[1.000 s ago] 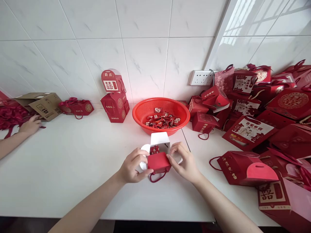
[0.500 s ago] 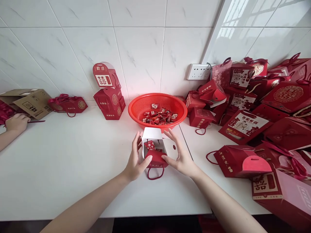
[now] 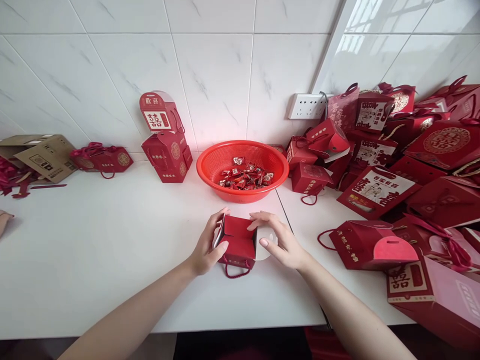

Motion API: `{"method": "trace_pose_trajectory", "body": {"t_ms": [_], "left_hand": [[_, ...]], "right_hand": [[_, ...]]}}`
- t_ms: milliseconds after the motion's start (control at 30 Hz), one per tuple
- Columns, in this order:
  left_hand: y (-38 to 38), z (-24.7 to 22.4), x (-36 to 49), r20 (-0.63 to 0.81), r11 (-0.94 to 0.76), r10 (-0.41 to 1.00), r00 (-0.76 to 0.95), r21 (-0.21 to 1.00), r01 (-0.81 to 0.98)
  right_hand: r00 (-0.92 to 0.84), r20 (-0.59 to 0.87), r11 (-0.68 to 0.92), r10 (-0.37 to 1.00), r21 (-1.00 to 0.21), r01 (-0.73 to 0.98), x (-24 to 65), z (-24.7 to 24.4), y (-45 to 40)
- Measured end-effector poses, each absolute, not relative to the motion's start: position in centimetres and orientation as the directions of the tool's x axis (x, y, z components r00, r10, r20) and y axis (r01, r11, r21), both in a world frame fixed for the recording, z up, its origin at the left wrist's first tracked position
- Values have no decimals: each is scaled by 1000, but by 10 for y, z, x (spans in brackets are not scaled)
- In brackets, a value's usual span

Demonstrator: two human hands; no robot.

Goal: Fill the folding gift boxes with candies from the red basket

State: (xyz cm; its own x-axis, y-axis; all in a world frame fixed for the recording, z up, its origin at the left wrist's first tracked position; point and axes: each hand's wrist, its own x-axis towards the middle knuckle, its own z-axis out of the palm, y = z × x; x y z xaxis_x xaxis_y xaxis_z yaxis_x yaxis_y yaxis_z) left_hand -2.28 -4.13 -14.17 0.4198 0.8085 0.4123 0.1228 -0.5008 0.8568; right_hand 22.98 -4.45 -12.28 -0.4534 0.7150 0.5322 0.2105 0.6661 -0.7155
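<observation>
Taking the small red box (image 3: 235, 247) as the middle of a clock, with twelve at the wall, the white table (image 3: 202, 327) has its front edge at six, well apart from the work. Nearer to the box, its cord handle (image 3: 236, 275) hangs in a loop on that same side. The far flap (image 3: 234, 225), upright half a second ago, is now folded down, and the contents are no more visible; I judge that the middle is covered and the sides remain. At nine o'clock the left hand (image 3: 209, 244) is closed around the box's side, thumb on the near panel, fingers behind. At three the right hand (image 3: 283, 242) has its fingers apart around the white side flap (image 3: 261, 254) (whether one fingertip presses the red flap, I cannot tell). The room for moving seems widest toward nine; toward three, a pile of red boxes (image 3: 442, 200) limits the right arm. Just beyond the fingers, at twelve, is the rim of the red basin (image 3: 243, 197), holding wrapped pieces (image 3: 247, 179); farther, at ten, stacked boxes (image 3: 165, 155) stand near the wall.
</observation>
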Motion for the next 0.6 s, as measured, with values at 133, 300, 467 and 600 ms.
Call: {"method": "trace_pose_trajectory", "body": {"t_ms": [133,300,467,600], "left_hand": [[-36,-138,-26,440,-604,742,506,767,218],[-34,-135,-27,402,-595,737,543,767,240],[-34,-133,-26,382,-585,747,545,767,264],[-34,-135,-27,393,-596,743,542,757,269]], "right_hand": [[-478,478,601,737,-787,140,234,-124,-43],[-425,426,443,799,-894,-65,230,-130,-43],[-335,374,402,865,-915,15,213,-137,-45],[-331,338,397,881,-909,128,205,-137,-48]]}}
